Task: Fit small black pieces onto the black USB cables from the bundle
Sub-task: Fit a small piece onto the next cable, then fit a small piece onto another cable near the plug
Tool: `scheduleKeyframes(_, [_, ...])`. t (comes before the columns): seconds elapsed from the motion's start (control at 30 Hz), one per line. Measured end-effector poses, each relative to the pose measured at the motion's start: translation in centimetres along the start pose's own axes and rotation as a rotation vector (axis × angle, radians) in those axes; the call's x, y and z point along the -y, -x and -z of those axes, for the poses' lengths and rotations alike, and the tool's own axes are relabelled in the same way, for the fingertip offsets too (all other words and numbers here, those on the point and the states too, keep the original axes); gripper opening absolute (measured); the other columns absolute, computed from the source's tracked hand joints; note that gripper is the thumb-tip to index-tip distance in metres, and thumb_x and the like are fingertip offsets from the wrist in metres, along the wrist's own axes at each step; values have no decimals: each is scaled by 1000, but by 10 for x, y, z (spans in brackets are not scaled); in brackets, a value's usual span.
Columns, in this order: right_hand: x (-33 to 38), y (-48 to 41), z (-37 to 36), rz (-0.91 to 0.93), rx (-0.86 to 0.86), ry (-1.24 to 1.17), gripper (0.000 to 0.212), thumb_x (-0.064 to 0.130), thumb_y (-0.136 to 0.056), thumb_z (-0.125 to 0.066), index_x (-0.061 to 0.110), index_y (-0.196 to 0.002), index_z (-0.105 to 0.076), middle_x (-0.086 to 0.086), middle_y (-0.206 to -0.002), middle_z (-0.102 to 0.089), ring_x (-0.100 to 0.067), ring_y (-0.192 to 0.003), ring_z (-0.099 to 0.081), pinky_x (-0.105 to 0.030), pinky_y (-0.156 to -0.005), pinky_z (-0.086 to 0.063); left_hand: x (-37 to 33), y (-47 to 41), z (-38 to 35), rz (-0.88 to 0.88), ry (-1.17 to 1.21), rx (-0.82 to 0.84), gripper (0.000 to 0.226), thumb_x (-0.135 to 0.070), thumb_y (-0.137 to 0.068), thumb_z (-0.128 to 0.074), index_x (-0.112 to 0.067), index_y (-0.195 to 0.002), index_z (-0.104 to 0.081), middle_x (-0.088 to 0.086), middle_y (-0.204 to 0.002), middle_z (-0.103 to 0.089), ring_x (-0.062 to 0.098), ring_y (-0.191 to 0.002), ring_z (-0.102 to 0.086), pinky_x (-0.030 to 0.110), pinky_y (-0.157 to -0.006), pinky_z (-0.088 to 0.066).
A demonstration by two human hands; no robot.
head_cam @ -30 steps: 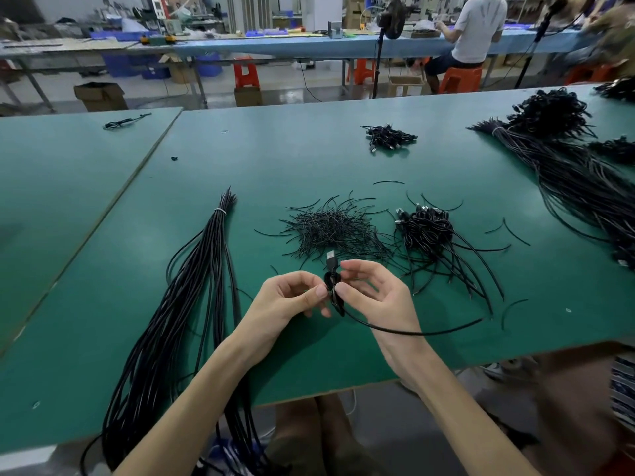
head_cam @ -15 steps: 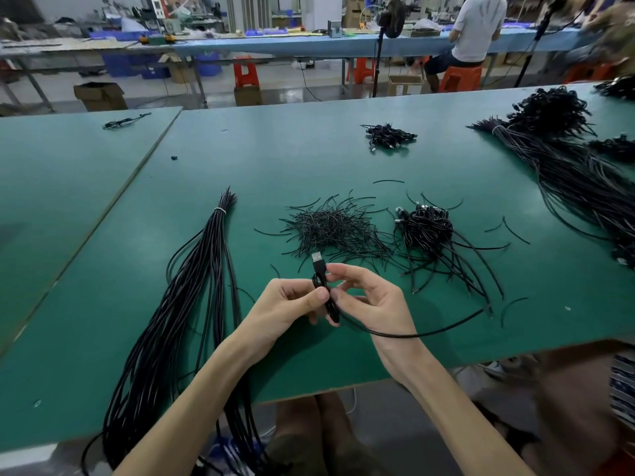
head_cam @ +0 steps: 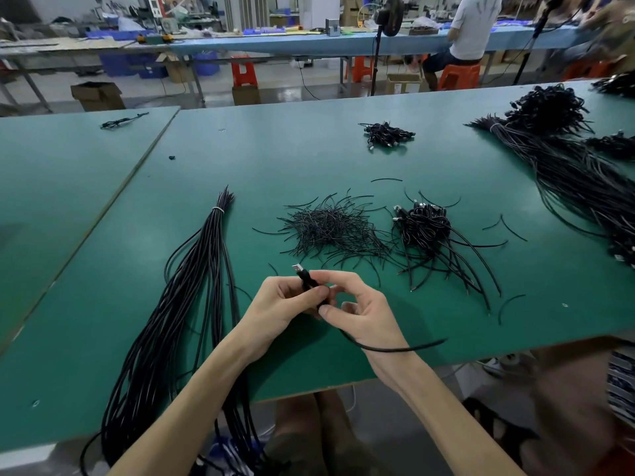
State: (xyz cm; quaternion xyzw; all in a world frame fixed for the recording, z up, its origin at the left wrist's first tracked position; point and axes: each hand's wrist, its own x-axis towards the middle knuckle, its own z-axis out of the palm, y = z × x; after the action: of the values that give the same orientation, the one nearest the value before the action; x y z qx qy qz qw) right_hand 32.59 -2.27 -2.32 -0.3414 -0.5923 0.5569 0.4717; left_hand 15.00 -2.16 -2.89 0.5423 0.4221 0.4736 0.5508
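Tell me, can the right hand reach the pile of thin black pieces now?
Probably yes: the pile lies just beyond the right hand with nothing between, though it pinches the USB cable.

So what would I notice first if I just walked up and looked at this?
First, the two hands at the front: the left hand and right hand pinch one black cable, its silver plug poking up. Next, the long bundle of black cables on the left of the green table, hanging over the near edge. Behind the hands sits a messy pile of thin black bits.
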Motion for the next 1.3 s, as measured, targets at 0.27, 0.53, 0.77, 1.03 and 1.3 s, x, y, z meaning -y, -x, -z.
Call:
scheduleKeyframes(0.27, [-4,2,-3,39,-55,100,65,-11,-84,-71,32,-133,-66,-1,-127,-62,-14,-103,-60,-23,-87,-52,2,-1,0,-2,105,0,22,-20,-98,-68,-7,-113,-77,21,-112,-75,34,-105,-73,29,-88,-57])
scheduleKeyframes(0.53, [-3,2,-5,-80,-44,186,53,2,-90,-73,26,-137,-60,2,-122,-65,-6,-113,-58,-37,-101,-53,3,-2,0,-19,109,-142,21,-21,-95,-66,-11,-110,-78,17,-111,-76,33,-107,-73,40,-98,-58])
scheduleKeyframes(0.77, [-2,-3,-4,-116,-94,32,25,10,-102,-61,14,-126,-68,-2,-112,-77,-11,-102,-71,-26,-86,-57,4,-5,3,-14,191,-111,36,-38,-96,-70,-8,-115,-75,19,-111,-75,30,-102,-72,34,-88,-59])
scheduleKeyframes(1.03, [-10,-3,-2,-148,-95,-78,25,-4,-102,-55,9,-115,-72,-6,-105,-78,-16,-93,-72,-25,-78,-57,-13,-26,8,87,138,-199,44,-51,-83,-76,-9,-96,-79,16,-76,-59,17,-59,-54,22,-55,-47])
scheduleKeyframes(1.3, [-11,-1,-3,-160,-70,17,26,-4,-102,-55,10,-108,-75,-8,-95,-77,-15,-86,-72,-25,-78,-57,-66,-118,-45,220,120,-66,43,-39,-90,-77,4,-97,-75,10,-83,-74,19,-64,-66,22,-60,-57])
